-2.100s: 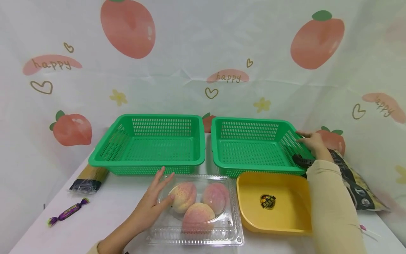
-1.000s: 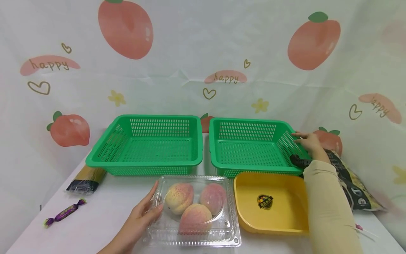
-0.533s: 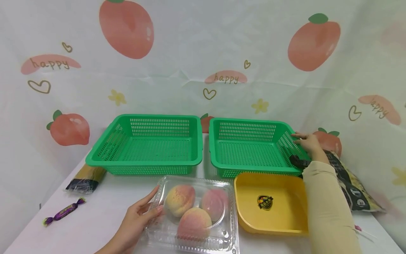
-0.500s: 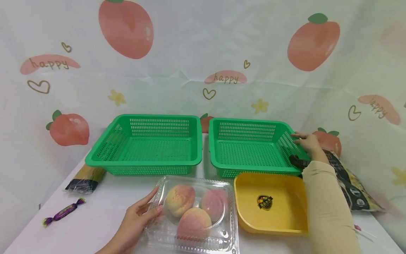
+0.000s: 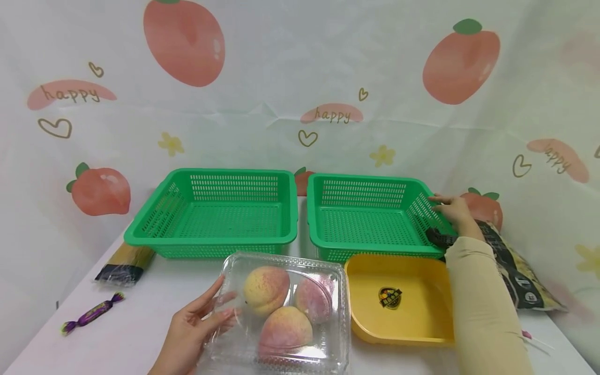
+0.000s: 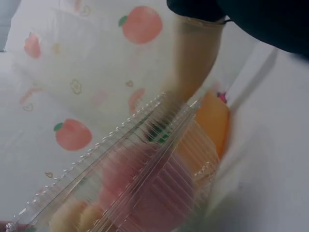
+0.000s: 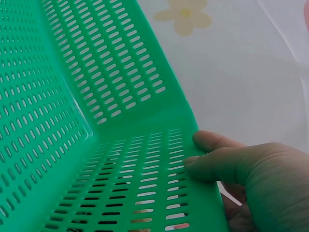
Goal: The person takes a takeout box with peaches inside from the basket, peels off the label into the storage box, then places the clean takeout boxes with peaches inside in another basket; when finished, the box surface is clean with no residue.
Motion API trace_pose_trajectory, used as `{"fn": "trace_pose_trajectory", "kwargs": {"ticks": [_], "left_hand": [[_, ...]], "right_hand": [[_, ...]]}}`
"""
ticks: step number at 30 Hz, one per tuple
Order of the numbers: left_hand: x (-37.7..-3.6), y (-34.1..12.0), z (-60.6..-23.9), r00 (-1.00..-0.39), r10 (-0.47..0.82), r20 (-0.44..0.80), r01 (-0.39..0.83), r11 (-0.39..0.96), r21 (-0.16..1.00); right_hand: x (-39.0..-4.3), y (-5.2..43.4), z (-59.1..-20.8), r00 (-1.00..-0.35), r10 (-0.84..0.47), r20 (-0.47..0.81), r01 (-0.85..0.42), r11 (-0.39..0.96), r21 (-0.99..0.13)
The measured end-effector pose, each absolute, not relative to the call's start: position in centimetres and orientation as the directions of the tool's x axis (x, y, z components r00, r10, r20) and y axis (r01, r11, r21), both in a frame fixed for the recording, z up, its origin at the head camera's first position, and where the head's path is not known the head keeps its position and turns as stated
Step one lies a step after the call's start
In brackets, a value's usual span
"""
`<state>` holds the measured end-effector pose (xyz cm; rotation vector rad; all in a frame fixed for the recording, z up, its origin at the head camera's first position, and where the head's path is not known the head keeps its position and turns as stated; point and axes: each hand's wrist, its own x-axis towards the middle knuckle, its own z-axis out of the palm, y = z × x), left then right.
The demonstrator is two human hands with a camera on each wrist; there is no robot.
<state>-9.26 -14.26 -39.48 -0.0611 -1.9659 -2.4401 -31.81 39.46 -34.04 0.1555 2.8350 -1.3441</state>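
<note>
My left hand [image 5: 185,330] grips the left side of a clear plastic clamshell box [image 5: 334,333], thumb on the lid and fingers along the edge. Three peaches [image 5: 286,330] lie inside it. The box is tilted, its far edge raised, and the left wrist view shows its ribbed side [image 6: 140,164] close up. At the right, my right hand [image 5: 455,212] pinches the outer rim of the right green basket [image 5: 365,226]. In the right wrist view its thumb lies inside the basket wall [image 7: 140,113] and the other fingers outside.
Left of that basket stands a second green basket [image 5: 229,221]. A yellow basin [image 5: 417,307] sits right of the box. Bundled noodles [image 5: 124,265] and a purple wrapped candy [image 5: 94,312] lie left; a black food bag [image 5: 520,276] and a lollipop [image 5: 536,339] lie right.
My left hand went from lying over the box's left edge to gripping its side. The box has since tilted and lifted, its far edge rising. My right hand keeps its place on the basket rim.
</note>
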Motion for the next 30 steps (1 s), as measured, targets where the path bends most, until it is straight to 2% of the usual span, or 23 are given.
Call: {"fn": "trace_pose_trajectory", "kwargs": {"ticks": [3,14,30], "left_hand": [[-9.5,-14.4,-38.7,-0.997,0.050,0.056,0.042,-0.248,0.968],[-12.4,-13.2,-34.4,-0.995,0.093,0.048,0.025,-0.234,0.972],[-16.3,-10.4,-31.6,-0.993,0.112,0.037,-0.001,-0.325,0.946]], "right_hand": [[-31.8,39.5,-34.0,-0.995,0.090,-0.042,0.090,0.630,-0.772],[-31.6,39.6,-34.0,-0.995,0.094,-0.040,0.090,0.628,-0.773],[-31.4,39.2,-33.6,-0.994,0.094,-0.058,0.104,0.630,-0.770]]}}
